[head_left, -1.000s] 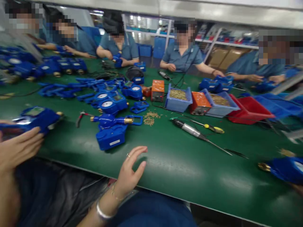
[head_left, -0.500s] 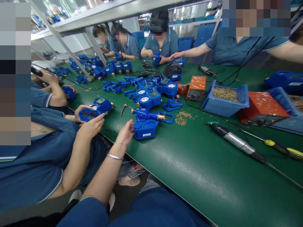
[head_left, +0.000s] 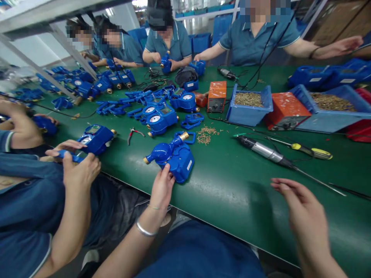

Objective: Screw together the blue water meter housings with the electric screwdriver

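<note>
My left hand (head_left: 162, 189) grips the near side of a blue water meter (head_left: 166, 151) with brass pipe ends, thumb on its body. The meter lies tilted on the green table (head_left: 220, 185). My right hand (head_left: 304, 214) is over the table at the right, fingers stretched forward and loosely apart, with nothing visible in them. A silver electric screwdriver (head_left: 268, 150) with a green tip lies beyond it, alongside a yellow-and-black screwdriver (head_left: 310, 150). Past the meter are a loose pile of small screws (head_left: 204, 135) and a blue frame-like cover (head_left: 191, 120).
More meters (head_left: 160, 117) and blue covers cluster mid-table. Pliers (head_left: 135, 134) lie left of my meter. Blue bins of screws (head_left: 249, 110) and orange boxes (head_left: 216, 96) stand behind. At my left a co-worker's hands (head_left: 79, 166) hold a blue part; other people sit across.
The meter has turned and come nearer the table edge in my left hand. My right hand has come into view. The co-worker's held cover has tilted, and the camera has swung right.
</note>
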`<state>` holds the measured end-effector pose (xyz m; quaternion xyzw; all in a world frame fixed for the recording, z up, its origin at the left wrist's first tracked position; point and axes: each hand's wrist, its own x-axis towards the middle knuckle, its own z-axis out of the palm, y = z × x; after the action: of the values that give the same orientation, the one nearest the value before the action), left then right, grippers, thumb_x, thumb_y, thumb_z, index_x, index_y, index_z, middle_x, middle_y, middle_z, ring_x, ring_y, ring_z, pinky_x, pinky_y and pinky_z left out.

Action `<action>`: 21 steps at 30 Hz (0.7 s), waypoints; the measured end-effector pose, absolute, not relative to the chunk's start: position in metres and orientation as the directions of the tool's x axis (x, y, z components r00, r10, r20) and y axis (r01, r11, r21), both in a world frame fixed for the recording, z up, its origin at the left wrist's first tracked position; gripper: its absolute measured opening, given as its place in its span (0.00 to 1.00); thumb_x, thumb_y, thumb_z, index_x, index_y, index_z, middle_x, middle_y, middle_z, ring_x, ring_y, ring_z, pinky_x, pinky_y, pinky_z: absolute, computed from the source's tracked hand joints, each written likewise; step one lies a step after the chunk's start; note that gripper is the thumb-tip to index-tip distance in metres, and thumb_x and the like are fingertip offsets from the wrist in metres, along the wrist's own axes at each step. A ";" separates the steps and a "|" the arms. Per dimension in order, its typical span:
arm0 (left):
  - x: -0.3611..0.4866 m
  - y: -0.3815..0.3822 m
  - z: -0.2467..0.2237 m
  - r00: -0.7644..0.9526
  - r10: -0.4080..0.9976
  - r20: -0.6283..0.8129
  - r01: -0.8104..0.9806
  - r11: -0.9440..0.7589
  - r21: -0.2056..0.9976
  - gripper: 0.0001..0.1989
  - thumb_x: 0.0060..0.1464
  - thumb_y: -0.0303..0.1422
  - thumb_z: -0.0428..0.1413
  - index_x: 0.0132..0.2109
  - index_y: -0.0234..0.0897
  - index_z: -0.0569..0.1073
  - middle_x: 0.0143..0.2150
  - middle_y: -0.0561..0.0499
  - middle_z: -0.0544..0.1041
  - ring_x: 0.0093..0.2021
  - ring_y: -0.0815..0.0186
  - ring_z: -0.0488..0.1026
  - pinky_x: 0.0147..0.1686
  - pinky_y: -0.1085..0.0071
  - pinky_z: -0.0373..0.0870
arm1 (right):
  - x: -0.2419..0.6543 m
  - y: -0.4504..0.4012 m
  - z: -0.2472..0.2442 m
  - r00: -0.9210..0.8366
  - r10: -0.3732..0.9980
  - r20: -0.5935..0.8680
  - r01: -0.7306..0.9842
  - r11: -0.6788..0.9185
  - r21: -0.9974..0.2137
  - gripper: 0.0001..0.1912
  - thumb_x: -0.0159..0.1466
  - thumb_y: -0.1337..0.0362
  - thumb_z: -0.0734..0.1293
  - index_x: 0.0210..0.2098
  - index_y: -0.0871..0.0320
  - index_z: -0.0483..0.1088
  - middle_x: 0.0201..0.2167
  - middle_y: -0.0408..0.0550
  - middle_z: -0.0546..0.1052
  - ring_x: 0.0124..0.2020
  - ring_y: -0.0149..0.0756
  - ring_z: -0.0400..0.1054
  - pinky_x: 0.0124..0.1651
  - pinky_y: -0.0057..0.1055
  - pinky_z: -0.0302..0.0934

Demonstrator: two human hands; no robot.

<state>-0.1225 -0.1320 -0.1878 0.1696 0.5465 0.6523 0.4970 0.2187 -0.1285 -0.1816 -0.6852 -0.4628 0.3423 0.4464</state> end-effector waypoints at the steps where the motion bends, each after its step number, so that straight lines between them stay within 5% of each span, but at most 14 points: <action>1: -0.106 -0.140 -0.190 -0.425 0.848 -0.315 -0.508 0.064 0.859 0.17 0.56 0.43 0.59 0.48 0.37 0.72 0.52 0.45 0.77 0.55 0.60 0.72 0.57 0.60 0.68 | 0.201 -0.124 -0.185 0.168 0.984 -0.057 0.346 -0.113 -0.931 0.15 0.65 0.50 0.64 0.46 0.51 0.73 0.46 0.54 0.76 0.49 0.46 0.70 0.59 0.49 0.60; 5: -0.069 -0.182 -0.187 -0.245 0.899 -0.362 -0.628 0.137 0.766 0.17 0.57 0.37 0.60 0.54 0.45 0.71 0.60 0.49 0.71 0.64 0.61 0.64 0.63 0.58 0.62 | 0.130 -0.114 -0.191 -0.206 0.976 0.069 0.367 0.143 -0.919 0.24 0.67 0.48 0.60 0.56 0.55 0.66 0.58 0.53 0.68 0.60 0.45 0.61 0.65 0.49 0.54; 10: -0.107 -0.218 -0.187 0.143 0.816 -0.561 -0.372 0.569 0.733 0.19 0.56 0.35 0.60 0.54 0.37 0.74 0.56 0.40 0.74 0.53 0.55 0.75 0.56 0.59 0.68 | 0.092 -0.126 -0.193 -0.083 0.985 0.148 0.383 0.169 -0.908 0.33 0.67 0.48 0.60 0.63 0.62 0.55 0.64 0.59 0.58 0.66 0.43 0.51 0.69 0.48 0.47; 13: -0.151 -0.216 -0.189 -0.053 0.830 -0.555 -0.273 0.522 0.808 0.16 0.55 0.37 0.60 0.48 0.32 0.77 0.47 0.39 0.79 0.45 0.59 0.77 0.47 0.67 0.72 | 0.090 -0.129 -0.195 -0.017 0.990 0.142 0.389 0.137 -0.911 0.32 0.67 0.50 0.61 0.64 0.61 0.54 0.65 0.58 0.57 0.67 0.43 0.50 0.70 0.48 0.46; 17: -0.190 -0.184 -0.189 -0.327 0.875 -0.356 -0.182 0.311 0.933 0.17 0.52 0.37 0.61 0.46 0.31 0.76 0.41 0.43 0.80 0.40 0.63 0.77 0.43 0.69 0.72 | 0.097 -0.117 -0.198 -0.008 0.991 0.134 0.349 0.129 -0.928 0.30 0.66 0.53 0.62 0.63 0.61 0.58 0.64 0.56 0.60 0.66 0.43 0.54 0.69 0.47 0.47; 21: -0.194 -0.125 -0.196 -0.310 0.931 -0.191 -0.135 0.156 0.979 0.16 0.53 0.37 0.60 0.46 0.31 0.76 0.41 0.43 0.79 0.40 0.63 0.77 0.45 0.67 0.71 | 0.118 -0.088 -0.198 -0.158 0.984 0.077 0.305 0.123 -0.945 0.30 0.63 0.55 0.63 0.62 0.58 0.62 0.63 0.52 0.64 0.64 0.45 0.57 0.68 0.46 0.49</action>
<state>-0.1937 -0.1255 -0.1961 0.3380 0.5893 0.5548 0.4803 0.1182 -0.0879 -0.1982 -0.5096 -0.6324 0.4230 0.4018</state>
